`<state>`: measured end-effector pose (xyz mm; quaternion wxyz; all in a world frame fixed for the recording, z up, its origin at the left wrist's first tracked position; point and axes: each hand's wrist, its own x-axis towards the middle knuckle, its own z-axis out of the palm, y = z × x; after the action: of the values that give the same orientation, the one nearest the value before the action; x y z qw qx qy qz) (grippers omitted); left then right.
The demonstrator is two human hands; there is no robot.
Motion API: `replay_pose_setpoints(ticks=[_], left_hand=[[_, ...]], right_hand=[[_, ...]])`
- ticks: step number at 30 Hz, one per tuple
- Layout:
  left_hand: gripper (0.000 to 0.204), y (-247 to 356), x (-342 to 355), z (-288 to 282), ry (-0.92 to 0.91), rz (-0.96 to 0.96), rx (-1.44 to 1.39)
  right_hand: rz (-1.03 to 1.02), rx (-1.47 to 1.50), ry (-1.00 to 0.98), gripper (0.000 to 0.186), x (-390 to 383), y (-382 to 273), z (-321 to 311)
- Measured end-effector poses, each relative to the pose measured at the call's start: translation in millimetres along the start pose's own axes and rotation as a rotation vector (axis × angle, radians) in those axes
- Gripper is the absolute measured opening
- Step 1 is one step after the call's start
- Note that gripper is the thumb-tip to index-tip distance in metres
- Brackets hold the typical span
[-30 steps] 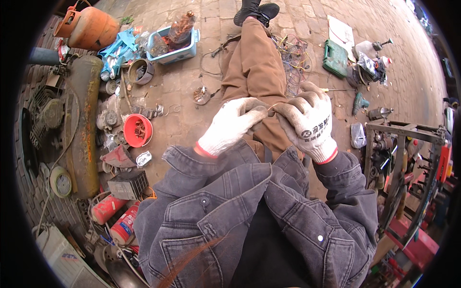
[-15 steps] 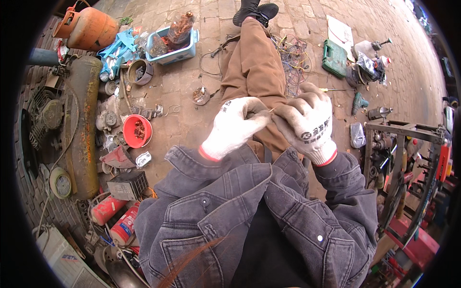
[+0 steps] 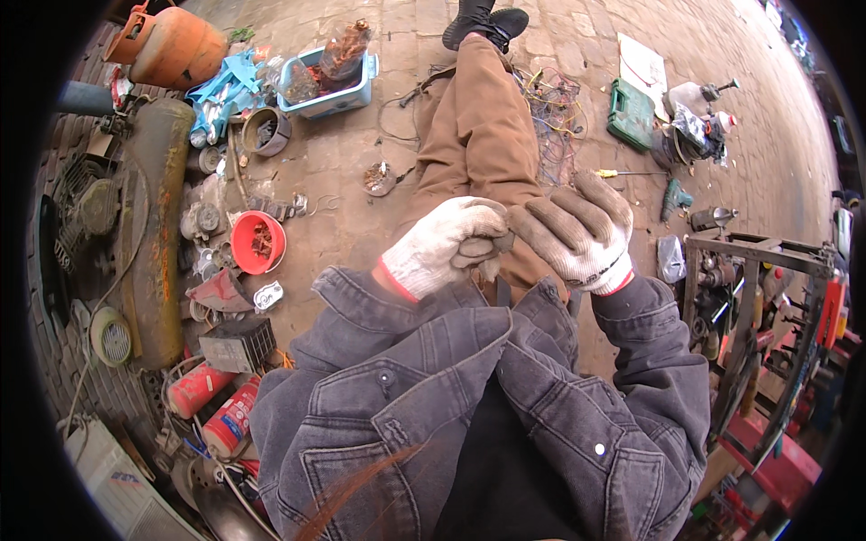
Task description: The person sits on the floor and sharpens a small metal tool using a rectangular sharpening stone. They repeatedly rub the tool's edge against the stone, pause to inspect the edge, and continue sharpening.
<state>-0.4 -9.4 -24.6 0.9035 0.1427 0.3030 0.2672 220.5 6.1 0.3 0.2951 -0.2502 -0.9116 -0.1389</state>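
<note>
My left hand (image 3: 446, 248), in a soiled white knit glove with red cuff, is closed, its curled fingers pinched at the centre; what they hold is hidden or too small to make out. My right hand (image 3: 577, 234), gloved alike, has its bent fingers together, tips against the left hand's fingertips; any held item is unclear. Both hands are over my brown-trousered legs (image 3: 478, 126), which stretch forward. Beyond the right hand lie a yellow-handled screwdriver (image 3: 606, 173) and a tangle of coloured wires (image 3: 559, 113).
A blue tub (image 3: 329, 104), red bowl (image 3: 280, 248), orange gas cylinder (image 3: 179, 52), long tank (image 3: 158, 252) and red extinguishers (image 3: 230, 419) crowd the left. On the right are a green case (image 3: 636, 117), teal drill (image 3: 676, 198) and metal rack (image 3: 753, 243) of tools.
My left hand has turned, its fingers now curled lower around the middle. My right hand has shifted slightly right, with the backs of its fingers tilted up. The thin strand between them no longer shows clearly.
</note>
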Motion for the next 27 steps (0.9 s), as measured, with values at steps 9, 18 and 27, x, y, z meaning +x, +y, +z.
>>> replay_pose_setpoints(ticks=[9,18,27], left_hand=[[0.015,-1.6,15.6,-4.1,0.080,1.371,1.544],[0.024,-4.9,7.5,-9.4,0.210,1.321,1.906],[0.014,-3.8,9.0,-16.7,0.122,0.300,0.411]], right_hand=[[0.477,0.520,-0.287,0.024,-2.4,-4.0,-6.3],[1.210,2.392,-0.195,0.026,-43.7,-15.6,25.9],[0.233,0.015,0.063,0.034,-20.1,-9.6,-9.7]])
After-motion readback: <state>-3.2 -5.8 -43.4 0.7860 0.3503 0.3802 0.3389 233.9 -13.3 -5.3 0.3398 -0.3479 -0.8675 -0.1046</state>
